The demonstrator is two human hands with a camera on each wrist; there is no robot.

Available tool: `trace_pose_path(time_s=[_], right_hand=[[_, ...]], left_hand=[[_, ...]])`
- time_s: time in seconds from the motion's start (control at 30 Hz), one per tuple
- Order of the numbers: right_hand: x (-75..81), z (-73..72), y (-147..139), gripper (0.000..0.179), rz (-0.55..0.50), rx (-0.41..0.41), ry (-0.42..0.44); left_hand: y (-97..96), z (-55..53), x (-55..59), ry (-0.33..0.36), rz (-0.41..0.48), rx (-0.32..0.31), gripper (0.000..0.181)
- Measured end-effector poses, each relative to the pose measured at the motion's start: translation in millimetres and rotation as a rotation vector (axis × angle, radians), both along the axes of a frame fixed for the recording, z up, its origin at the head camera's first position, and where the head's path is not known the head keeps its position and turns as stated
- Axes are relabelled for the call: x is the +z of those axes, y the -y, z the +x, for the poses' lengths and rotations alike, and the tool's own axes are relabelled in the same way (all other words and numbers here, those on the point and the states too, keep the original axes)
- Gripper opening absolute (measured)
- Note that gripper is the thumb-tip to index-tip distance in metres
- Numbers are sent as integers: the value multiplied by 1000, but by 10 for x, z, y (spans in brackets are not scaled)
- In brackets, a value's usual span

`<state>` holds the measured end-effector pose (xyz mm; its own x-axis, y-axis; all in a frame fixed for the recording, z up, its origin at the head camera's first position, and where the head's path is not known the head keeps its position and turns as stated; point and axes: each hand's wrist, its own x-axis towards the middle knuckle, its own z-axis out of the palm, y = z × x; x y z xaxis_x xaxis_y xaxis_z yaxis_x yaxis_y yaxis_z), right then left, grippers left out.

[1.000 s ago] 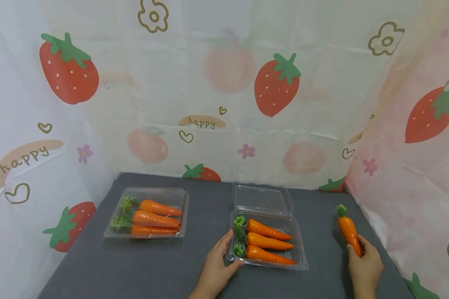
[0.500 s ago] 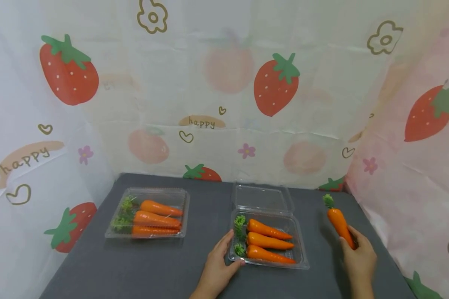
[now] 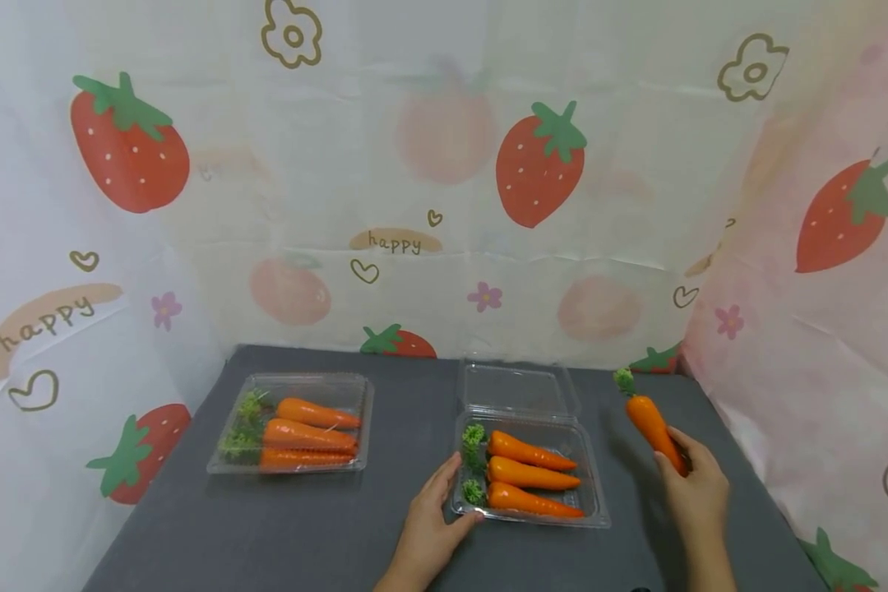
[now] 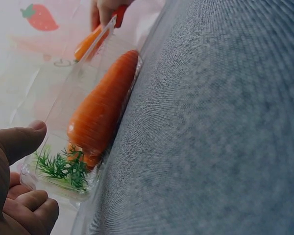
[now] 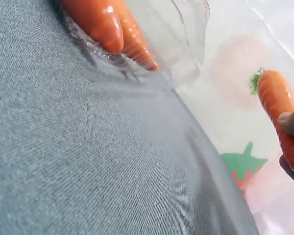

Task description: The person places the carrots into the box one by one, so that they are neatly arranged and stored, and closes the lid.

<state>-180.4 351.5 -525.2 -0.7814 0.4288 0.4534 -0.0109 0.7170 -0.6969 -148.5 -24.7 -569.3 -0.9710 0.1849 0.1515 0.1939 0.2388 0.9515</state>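
My right hand point(image 3: 699, 489) grips an orange carrot point(image 3: 649, 422) by its narrow end. The carrot's green leafy top points up and away, raised above the table right of the open plastic box point(image 3: 594, 493). In the right wrist view, the thumb presses along the held carrot point(image 5: 277, 95). My left hand point(image 3: 429, 514) rests at the box's near left corner, fingers along its left side and thumb at the front edge. Inside that box three carrots point(image 3: 533, 474) lie side by side, leafy tops to the left. The left wrist view shows the leaves point(image 4: 63, 166) close to the fingers.
The box's clear lid point(image 3: 518, 390) is folded back behind it. Another clear box point(image 3: 367, 427), closed, with three carrots and their leaves inside, sits on the left of the grey table point(image 3: 281, 534). Printed cloth with strawberries point(image 3: 540, 168) hangs at the back and sides.
My right hand has moved left and farther away with the carrot, toward the open box. My left hand stays at the box's corner.
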Motion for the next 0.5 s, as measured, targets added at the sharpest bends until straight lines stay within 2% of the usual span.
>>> trace_pose_path(time_s=[0.37, 0.5], right_hand=[[88, -43, 165, 45, 6, 100, -18], [111, -53, 237, 45, 9, 150, -59]], left_hand=[[-2, 2, 15, 4, -13, 16, 85], [-10, -12, 12, 7, -20, 14, 85]])
